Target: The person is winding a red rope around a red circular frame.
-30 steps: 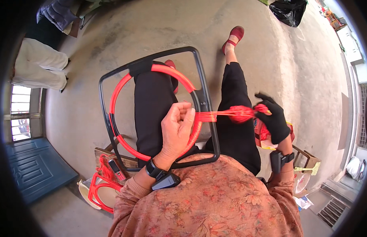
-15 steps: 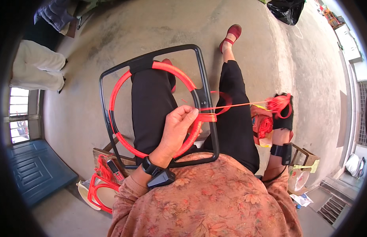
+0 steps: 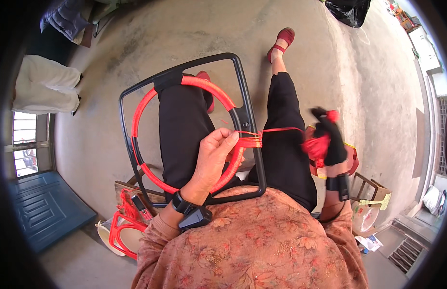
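A black metal frame point(image 3: 242, 72) with a ring point(image 3: 138, 118) inside it, mostly wrapped in red cord, lies across my thighs. My left hand point(image 3: 213, 156) is closed on the ring's right side, thumb and fingertip pinching where the red cord point(image 3: 250, 140) loops in several turns around ring and frame bar. From those turns a red strand point(image 3: 283, 129) runs right to my right hand point(image 3: 333, 142), which wears a black glove and is smeared by motion. A red cord bundle point(image 3: 316, 146) is in its grip; the exact finger positions are blurred.
Behind my right hand stands a red and yellow bag point(image 3: 352, 159). At my left lie a phone point(image 3: 140, 206) and a red frame-like piece point(image 3: 118, 233). A cardboard box point(image 3: 370, 212) stands at lower right, a black plastic bag point(image 3: 348, 10) at the far right.
My right hand has swung slightly left and turned, carrying the cord bundle toward the frame. The strand, taut before, now sags a little. My left hand keeps its hold.
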{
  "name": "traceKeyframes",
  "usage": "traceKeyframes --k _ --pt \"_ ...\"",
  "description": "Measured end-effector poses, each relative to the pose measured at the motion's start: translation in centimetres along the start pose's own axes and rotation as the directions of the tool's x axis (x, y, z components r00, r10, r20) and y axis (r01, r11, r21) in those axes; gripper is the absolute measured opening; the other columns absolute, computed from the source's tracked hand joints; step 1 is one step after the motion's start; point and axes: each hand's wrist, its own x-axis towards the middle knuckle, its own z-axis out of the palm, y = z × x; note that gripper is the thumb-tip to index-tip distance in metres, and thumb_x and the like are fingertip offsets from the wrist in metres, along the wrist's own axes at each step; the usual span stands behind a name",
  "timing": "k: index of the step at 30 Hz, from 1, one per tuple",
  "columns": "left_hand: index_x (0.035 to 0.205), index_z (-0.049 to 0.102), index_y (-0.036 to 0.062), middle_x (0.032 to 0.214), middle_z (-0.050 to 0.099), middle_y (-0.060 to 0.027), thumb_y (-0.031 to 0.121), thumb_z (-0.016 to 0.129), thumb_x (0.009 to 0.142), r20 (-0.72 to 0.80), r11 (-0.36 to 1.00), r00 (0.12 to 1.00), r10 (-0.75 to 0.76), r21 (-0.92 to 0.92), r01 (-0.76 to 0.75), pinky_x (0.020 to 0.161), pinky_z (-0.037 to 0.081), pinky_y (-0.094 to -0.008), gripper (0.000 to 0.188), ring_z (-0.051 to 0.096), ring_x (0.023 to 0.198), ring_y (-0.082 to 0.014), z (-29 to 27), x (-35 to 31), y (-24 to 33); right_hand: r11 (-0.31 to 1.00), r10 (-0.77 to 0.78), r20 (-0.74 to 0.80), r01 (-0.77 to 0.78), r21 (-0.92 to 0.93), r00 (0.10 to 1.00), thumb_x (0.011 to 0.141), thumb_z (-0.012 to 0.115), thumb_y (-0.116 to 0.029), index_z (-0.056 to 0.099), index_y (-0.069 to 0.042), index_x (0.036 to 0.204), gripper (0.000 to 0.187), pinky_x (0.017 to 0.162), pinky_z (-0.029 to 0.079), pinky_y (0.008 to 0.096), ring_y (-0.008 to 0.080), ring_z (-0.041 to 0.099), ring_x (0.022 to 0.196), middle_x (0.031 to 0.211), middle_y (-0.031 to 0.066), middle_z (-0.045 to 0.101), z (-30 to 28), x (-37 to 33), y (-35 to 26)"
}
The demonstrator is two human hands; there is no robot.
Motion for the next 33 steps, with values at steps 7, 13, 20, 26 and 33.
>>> traceKeyframes --k 7,13,20,26,33 --pt "0.093 0.056 0.0049 0.079 0.065 -0.0054 0.02 0.056 0.096 0.0 1.0 1.0 0.007 0.0 -0.007 0.053 0.053 -0.0245 0.016 0.062 0.06 -0.0116 0.0 0.2 0.0 0.826 0.294 0.34 -0.059 -0.561 0.893 0.092 0.058 -0.019 0.06 -0.003 0.088 0.016 0.065 0.048 0.0267 0.0117 0.058 0.069 0.078 0.0048 0.062 8.6 -1.9 2.0" --pt "0.093 0.057 0.0049 0.076 0.064 -0.0056 0.019 0.057 0.096 0.037 1.0 0.999 0.003 -0.028 -0.002 0.052 0.052 -0.0255 0.015 0.062 0.058 -0.0139 0.1 0.4 0.1 0.974 0.181 0.245 -0.209 0.093 0.953 0.095 0.057 -0.025 0.054 -0.005 0.094 0.02 0.062 0.05 0.0309 0.0203 0.061 0.075 0.091 0.0106 0.063 7.0 -1.5 4.1" --pt "0.089 0.057 0.005 0.075 0.064 -0.0065 0.016 0.058 0.094 0.065 0.988 0.994 -0.092 -0.118 0.099 0.052 0.053 -0.0258 0.013 0.062 0.057 -0.0141 0.0 0.2 0.2 0.896 0.117 0.17 -0.178 0.407 0.978 0.097 0.054 -0.024 0.049 -0.008 0.095 0.017 0.049 0.037 0.0256 0.0138 0.041 0.056 0.067 0.0005 0.04 8.6 -0.7 4.1" --pt "0.086 0.056 0.0051 0.074 0.064 -0.0056 0.016 0.059 0.094 0.104 0.999 0.994 -0.041 -0.009 0.042 0.052 0.053 -0.0246 0.014 0.062 0.057 -0.0125 -0.4 0.3 0.0 0.971 0.237 0.035 -0.235 -0.035 0.971 0.094 0.057 -0.035 0.058 -0.002 0.105 0.035 0.061 0.053 0.0299 0.0178 0.065 0.073 0.085 0.0096 0.066 7.0 0.9 2.5" --pt "0.109 0.054 0.0012 0.09 0.064 -0.0062 0.015 0.057 0.096 0.02 0.993 0.993 0.119 0.018 -0.119 0.063 0.051 -0.0237 0.019 0.061 0.074 -0.0096 0.2 0.0 0.0 0.088 -0.543 0.445 0.575 -0.813 0.712 0.083 0.063 -0.016 0.06 -0.002 0.108 0.029 0.075 0.051 0.0419 0.0364 0.064 0.082 0.092 0.0182 0.066 11.2 0.8 -0.6"
